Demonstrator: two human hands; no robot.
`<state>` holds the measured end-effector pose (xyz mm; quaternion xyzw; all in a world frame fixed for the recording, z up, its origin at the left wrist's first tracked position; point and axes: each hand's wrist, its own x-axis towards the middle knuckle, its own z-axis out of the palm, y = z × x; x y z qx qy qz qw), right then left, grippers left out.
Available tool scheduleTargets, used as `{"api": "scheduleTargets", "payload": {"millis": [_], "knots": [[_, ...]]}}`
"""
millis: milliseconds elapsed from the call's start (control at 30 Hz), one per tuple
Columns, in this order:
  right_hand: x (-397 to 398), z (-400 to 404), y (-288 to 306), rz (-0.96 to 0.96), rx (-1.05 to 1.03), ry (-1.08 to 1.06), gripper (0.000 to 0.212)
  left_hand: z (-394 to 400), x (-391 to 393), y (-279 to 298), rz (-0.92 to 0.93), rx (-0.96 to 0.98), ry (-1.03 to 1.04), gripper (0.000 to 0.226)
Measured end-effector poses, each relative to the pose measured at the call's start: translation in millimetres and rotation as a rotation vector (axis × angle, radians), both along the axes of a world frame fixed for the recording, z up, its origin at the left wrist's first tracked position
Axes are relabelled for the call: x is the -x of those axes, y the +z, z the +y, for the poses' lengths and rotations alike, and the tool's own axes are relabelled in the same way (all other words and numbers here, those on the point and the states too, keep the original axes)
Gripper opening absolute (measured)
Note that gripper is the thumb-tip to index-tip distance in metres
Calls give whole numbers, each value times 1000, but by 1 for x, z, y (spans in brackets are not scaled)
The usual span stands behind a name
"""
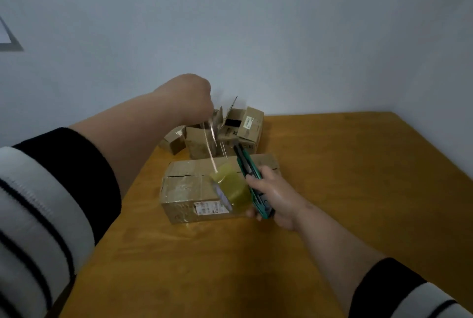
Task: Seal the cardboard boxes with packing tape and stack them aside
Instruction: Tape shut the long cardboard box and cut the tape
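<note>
On the wooden table [332, 189], nearest, the right hand [275, 196] is closed around a green utility knife [252, 182] and holds a yellowish tape roll [231, 187] over a long cardboard box [189, 189]. Higher, the left hand [189, 94] pinches the stretched tape strip [211, 146]. Behind, several small open boxes [243, 125] stand by the wall.

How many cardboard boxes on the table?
4: large box in front; behind it a small box at left, a middle box, an open-flapped box at right. More may be hidden.
</note>
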<state>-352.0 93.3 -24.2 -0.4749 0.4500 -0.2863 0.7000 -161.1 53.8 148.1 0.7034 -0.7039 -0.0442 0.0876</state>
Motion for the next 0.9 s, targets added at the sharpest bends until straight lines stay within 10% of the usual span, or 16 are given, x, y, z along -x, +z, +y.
{"api": "scheduleTargets", "payload": {"millis": [300, 567, 900], "knots": [[71, 21, -31, 356, -37, 87, 35, 11, 0, -97, 501, -410, 200, 5], [86, 7, -70, 688, 85, 248, 18, 17, 20, -172, 495, -408, 281, 11], [128, -55, -58, 598, -83, 444, 20, -16, 38, -190, 500, -410, 308, 9]]}}
